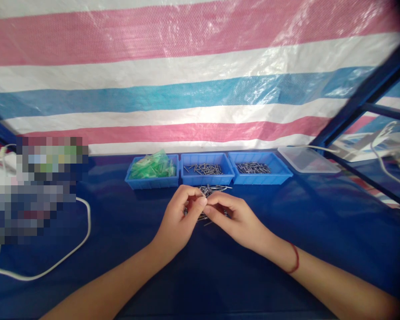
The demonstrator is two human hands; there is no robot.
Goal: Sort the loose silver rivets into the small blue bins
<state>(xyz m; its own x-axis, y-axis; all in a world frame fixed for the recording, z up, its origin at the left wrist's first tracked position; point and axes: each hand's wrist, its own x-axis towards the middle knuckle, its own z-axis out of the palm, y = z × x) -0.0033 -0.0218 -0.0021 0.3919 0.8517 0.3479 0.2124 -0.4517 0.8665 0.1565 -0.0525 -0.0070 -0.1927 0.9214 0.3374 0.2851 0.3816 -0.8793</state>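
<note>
Before the middle blue tray (206, 180), left hand (182, 213) and right hand (235, 218) pinch closed, fingertips touching, over loose metal pins (214, 189); anything gripped is hidden.

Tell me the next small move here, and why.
Probably draw both hands slightly toward you, clear of the loose pins: left hand and right hand pinch fingertips together right over that pile, so whatever small piece they hold is hidden.
</note>
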